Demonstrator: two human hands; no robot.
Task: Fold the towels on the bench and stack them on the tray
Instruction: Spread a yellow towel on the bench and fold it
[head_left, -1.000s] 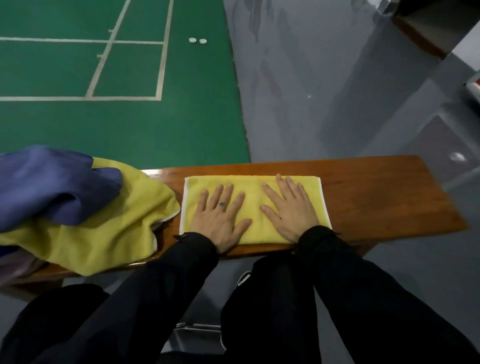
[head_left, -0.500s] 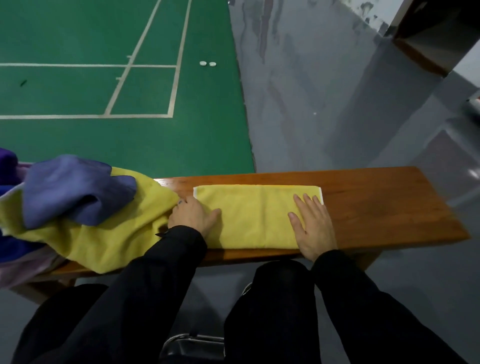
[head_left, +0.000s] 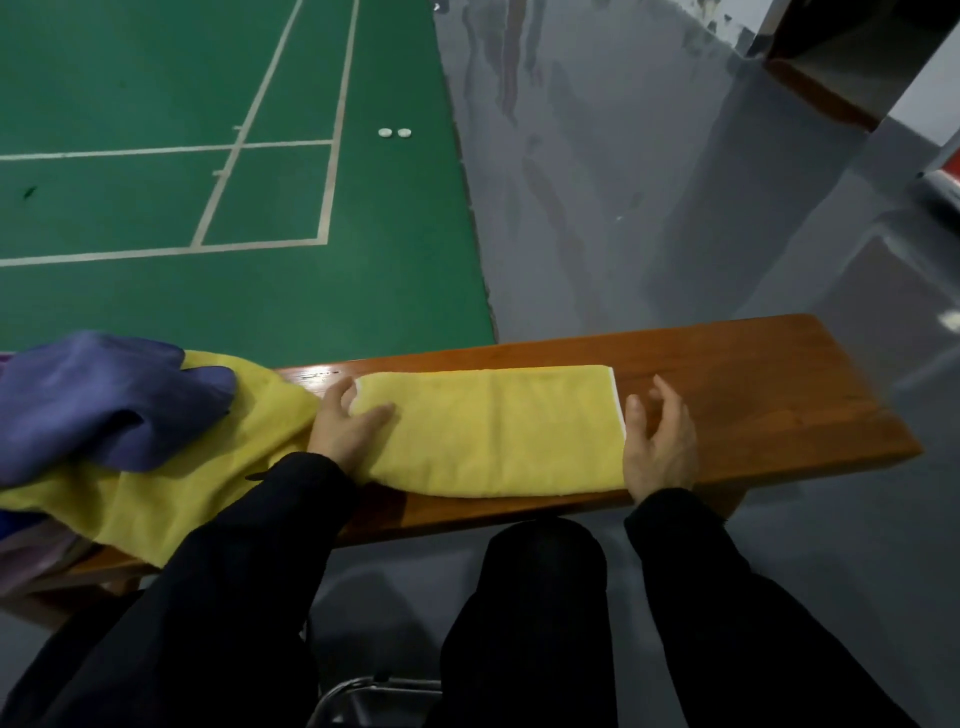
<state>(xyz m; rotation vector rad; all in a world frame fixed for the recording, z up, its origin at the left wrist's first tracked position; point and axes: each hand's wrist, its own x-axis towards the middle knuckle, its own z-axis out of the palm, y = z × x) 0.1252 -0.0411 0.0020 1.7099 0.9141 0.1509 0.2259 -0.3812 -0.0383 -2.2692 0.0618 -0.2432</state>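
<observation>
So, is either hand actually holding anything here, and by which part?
The left hand pinches the folded yellow towel at its left end, thumb on top. The right hand holds nothing, open beside the towel's right end.

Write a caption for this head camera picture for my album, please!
Two hands, left hand and right hand, at the ends of a folded yellow towel on a wooden bench.

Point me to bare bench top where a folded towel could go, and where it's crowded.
Free: the bench top from the right hand to the bench's right end, and a narrow strip behind the folded yellow towel. Crowded: left of the left hand, where the loose yellow towel and purple towel pile up.
</observation>
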